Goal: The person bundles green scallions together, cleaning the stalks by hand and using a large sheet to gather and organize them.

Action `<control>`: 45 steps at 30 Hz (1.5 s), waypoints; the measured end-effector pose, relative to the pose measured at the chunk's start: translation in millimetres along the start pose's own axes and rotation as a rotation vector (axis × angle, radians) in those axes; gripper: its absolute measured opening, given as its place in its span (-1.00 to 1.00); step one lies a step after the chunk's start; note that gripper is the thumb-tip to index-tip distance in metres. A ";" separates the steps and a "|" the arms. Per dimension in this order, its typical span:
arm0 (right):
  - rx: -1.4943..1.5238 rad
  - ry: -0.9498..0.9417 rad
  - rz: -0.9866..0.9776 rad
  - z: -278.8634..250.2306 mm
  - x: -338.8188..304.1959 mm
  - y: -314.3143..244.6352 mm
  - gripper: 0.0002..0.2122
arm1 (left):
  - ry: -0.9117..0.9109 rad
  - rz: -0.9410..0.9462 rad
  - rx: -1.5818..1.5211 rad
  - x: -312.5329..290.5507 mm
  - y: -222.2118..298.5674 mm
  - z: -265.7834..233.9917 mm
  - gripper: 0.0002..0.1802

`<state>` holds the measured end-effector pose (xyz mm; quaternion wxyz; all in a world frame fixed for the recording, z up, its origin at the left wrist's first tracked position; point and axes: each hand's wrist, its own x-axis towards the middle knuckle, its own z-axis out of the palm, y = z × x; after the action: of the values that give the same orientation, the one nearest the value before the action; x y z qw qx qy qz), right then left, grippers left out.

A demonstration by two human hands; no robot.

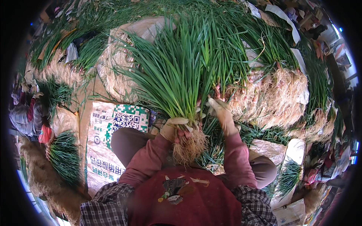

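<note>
My left hand (172, 128), in a pale glove, is closed around a large bunch of spring onions (177, 83). Their green leaves fan upward and away. Reddish bulbs and a tangle of pale roots (190, 145) hang below the grip, over my lap. My right hand (221, 111), gloved too, is just right of the bunch with its fingers stretched toward the stems. Nothing shows in it, though its underside is hidden. Right beside its fingertips are the reddish bases of more spring onions (217, 90), lying in a row.
Rooty spring onions (279, 90) are heaped at right, and another root pile (117, 67) lies at far left. A printed sack (102, 147) is spread left of my knee. Smaller green bundles (64, 156) lie at left. Other people (26, 113) sit at the left edge.
</note>
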<state>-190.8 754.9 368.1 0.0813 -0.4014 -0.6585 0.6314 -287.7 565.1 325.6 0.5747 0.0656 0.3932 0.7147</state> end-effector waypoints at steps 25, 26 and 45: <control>-0.017 -0.239 0.169 51.2 -65.1 213.9 -0.70 | -0.748 0.116 -0.434 -16.5 35.6 -15.6 -0.13; -0.119 -0.325 0.125 46.5 -75.3 181.1 -0.73 | -0.729 0.128 -0.419 -22.5 38.6 -17.4 -0.28; -0.477 0.544 -0.502 -78.4 60.0 -70.3 -0.67 | -0.743 0.342 -0.434 -18.3 41.7 -39.6 -0.11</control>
<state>-212.5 861.3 421.9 0.3076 -0.3880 -0.8177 0.2937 -335.4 528.6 331.7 0.5510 0.2594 -0.0144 0.7931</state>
